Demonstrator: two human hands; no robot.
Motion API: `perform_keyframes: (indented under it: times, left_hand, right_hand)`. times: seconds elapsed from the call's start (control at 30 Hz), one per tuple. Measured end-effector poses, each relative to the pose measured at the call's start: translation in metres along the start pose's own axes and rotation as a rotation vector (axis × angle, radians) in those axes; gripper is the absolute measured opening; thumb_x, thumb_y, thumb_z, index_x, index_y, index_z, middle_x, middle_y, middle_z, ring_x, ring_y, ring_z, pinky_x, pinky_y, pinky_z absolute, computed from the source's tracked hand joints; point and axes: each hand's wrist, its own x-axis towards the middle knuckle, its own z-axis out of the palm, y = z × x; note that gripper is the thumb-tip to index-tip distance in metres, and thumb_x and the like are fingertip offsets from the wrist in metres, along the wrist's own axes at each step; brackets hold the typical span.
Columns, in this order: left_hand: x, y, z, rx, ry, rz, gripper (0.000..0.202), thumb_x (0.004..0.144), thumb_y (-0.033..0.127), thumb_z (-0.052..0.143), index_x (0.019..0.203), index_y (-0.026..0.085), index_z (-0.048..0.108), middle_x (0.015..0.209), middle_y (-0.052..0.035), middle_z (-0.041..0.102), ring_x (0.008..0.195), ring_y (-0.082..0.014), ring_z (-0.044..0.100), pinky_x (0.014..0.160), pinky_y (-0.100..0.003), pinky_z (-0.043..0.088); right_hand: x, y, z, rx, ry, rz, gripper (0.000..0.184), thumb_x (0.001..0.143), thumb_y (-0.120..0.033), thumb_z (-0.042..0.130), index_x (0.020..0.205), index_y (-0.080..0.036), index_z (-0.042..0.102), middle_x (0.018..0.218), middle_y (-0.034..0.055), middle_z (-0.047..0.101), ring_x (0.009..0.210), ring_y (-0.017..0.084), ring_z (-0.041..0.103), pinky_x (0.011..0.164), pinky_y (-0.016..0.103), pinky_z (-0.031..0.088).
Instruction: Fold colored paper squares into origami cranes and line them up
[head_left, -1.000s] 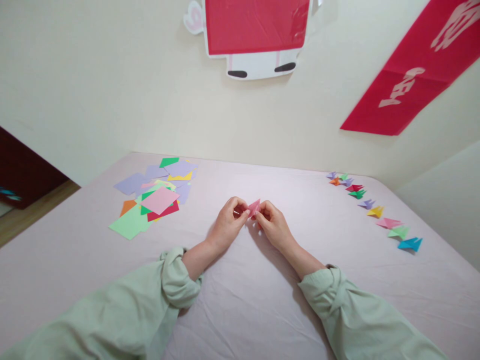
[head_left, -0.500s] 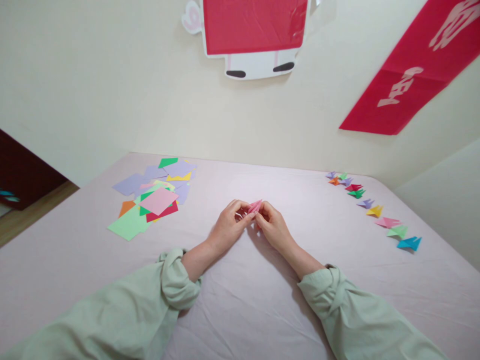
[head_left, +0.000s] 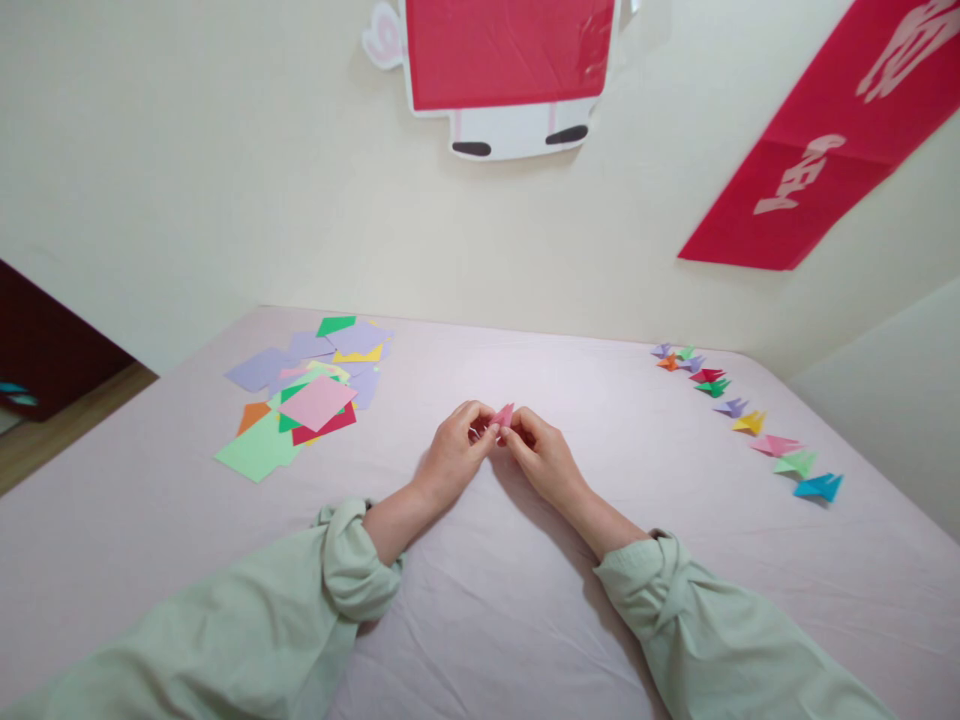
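Observation:
A small folded piece of pink paper [head_left: 505,414] is pinched between my two hands above the middle of the table, its pointed tip sticking up. My left hand [head_left: 459,440] closes thumb and fingers on its left side. From the right, my right hand [head_left: 546,450] grips it with thumb and forefinger. Fingers cover most of the lower part of the paper, so its full shape is hidden.
A loose pile of coloured paper squares lies at the left, a pink sheet [head_left: 319,403] on top. Several folded paper figures form a slanting row at the right, a blue one [head_left: 819,487] nearest. The pale tablecloth [head_left: 480,620] meets the wall behind.
The pink paper has turned a little and shifted slightly left, with less of it showing. My right fingers have moved a little left along with it.

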Motion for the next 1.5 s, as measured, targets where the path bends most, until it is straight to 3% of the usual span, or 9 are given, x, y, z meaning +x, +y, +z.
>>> perform_keyframes:
  times: [0.17,0.3,0.53,0.73,0.87,1.0,1.2,1.5]
  left_hand:
    - [0.001,0.004,-0.002,0.016,0.028,0.031,0.013,0.089,0.029,0.056,0.084,0.019,0.063,0.086,-0.0023,0.061,0.079,-0.0142,0.057,0.07,-0.025,0.045]
    - [0.0,0.008,-0.003,0.029,0.048,0.093,0.008,0.088,0.023,0.056,0.084,0.019,0.062,0.088,-0.0022,0.061,0.084,-0.0141,0.058,0.072,-0.024,0.046]
    - [-0.001,0.004,-0.001,0.072,0.052,0.179,0.008,0.09,0.022,0.054,0.091,0.02,0.062,0.091,-0.0028,0.062,0.089,-0.015,0.059,0.079,-0.027,0.048]
    - [0.0,0.002,-0.001,0.037,0.054,0.121,0.01,0.089,0.025,0.056,0.09,0.019,0.063,0.088,-0.0019,0.065,0.084,-0.0142,0.061,0.079,-0.026,0.048]
    - [0.001,0.003,-0.001,-0.045,0.018,0.031,0.015,0.089,0.03,0.056,0.087,0.018,0.065,0.085,-0.0018,0.066,0.082,-0.0146,0.062,0.077,-0.026,0.048]
    - [0.002,0.004,0.0,-0.178,-0.005,-0.071,0.014,0.087,0.029,0.056,0.083,0.017,0.063,0.081,-0.0008,0.066,0.078,-0.014,0.062,0.075,-0.025,0.048]
    - [0.004,0.001,0.001,-0.208,-0.019,-0.127,0.013,0.084,0.028,0.058,0.078,0.016,0.061,0.074,0.0011,0.061,0.071,-0.012,0.056,0.069,-0.023,0.043]
    - [0.005,0.0,0.0,-0.224,-0.024,-0.15,0.016,0.083,0.03,0.059,0.076,0.016,0.06,0.073,0.001,0.06,0.07,-0.0122,0.054,0.068,-0.024,0.041]
  right_hand:
    - [-0.001,-0.001,0.001,0.014,0.001,0.017,0.018,0.092,-0.035,0.048,0.081,-0.022,0.053,0.069,-0.0031,0.054,0.058,0.013,0.047,0.056,0.025,0.036]
    - [-0.001,-0.005,0.001,-0.002,0.094,0.009,0.009,0.089,-0.031,0.051,0.087,-0.022,0.051,0.072,-0.0032,0.054,0.057,0.012,0.048,0.054,0.025,0.037]
    - [0.0,-0.009,0.001,-0.118,0.154,-0.131,0.005,0.088,-0.023,0.051,0.085,-0.021,0.054,0.08,0.0006,0.053,0.064,0.013,0.049,0.059,0.026,0.04]
    - [-0.001,-0.007,0.001,-0.137,0.122,-0.169,0.006,0.089,-0.021,0.048,0.087,-0.021,0.054,0.083,0.0015,0.055,0.069,0.014,0.053,0.061,0.027,0.043]
    - [-0.001,-0.006,0.002,-0.071,0.138,-0.076,0.008,0.09,-0.028,0.05,0.087,-0.021,0.053,0.081,0.0011,0.057,0.065,0.014,0.054,0.059,0.026,0.043]
    - [0.0,-0.005,0.003,-0.02,0.166,0.007,0.017,0.089,-0.034,0.054,0.099,-0.02,0.053,0.091,0.0024,0.06,0.06,0.012,0.052,0.056,0.025,0.042]
    - [0.0,-0.003,0.002,-0.007,0.064,0.026,0.016,0.091,-0.033,0.05,0.083,-0.02,0.056,0.071,-0.0018,0.057,0.059,0.013,0.05,0.056,0.025,0.038]
    - [0.0,0.005,0.003,0.065,0.029,0.061,0.016,0.091,-0.03,0.047,0.079,-0.021,0.051,0.064,-0.004,0.051,0.057,0.013,0.046,0.055,0.024,0.036]
